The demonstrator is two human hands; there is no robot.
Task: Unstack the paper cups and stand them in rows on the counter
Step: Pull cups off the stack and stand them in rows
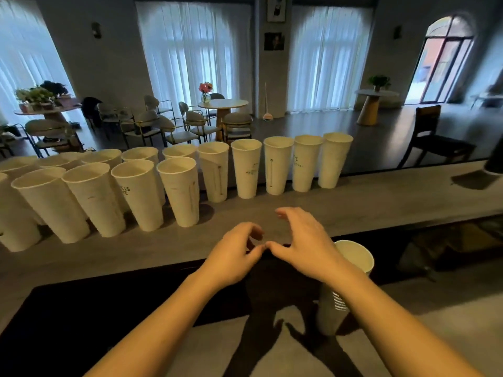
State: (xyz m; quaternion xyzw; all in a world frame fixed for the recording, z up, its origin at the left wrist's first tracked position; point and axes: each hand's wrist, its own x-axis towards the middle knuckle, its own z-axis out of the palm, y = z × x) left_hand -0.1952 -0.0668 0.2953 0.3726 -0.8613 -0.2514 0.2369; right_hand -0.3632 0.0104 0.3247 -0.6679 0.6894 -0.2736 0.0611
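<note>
Head view: many white paper cups stand upright on the grey counter (381,202) in two rows. The far row (277,164) goes from far left to approx. the middle-right; the near row (136,194) starts at left edge and ends with a cup (181,191) left of centre. All cups that I can see into look empty.

The stack of paper cups (351,268) is still quite tall; it stands on the lower surface near the person, just behind the right forearm, with several rims visible at its side. So my judgement: well over half done, but near row has space to the right & the stack is not finished.

Left hand (234,254) is loosely curled, holds nothing. Right hand (302,240) is spread wide, also empty. Their fingertips nearly touch above the counter edge.
</note>
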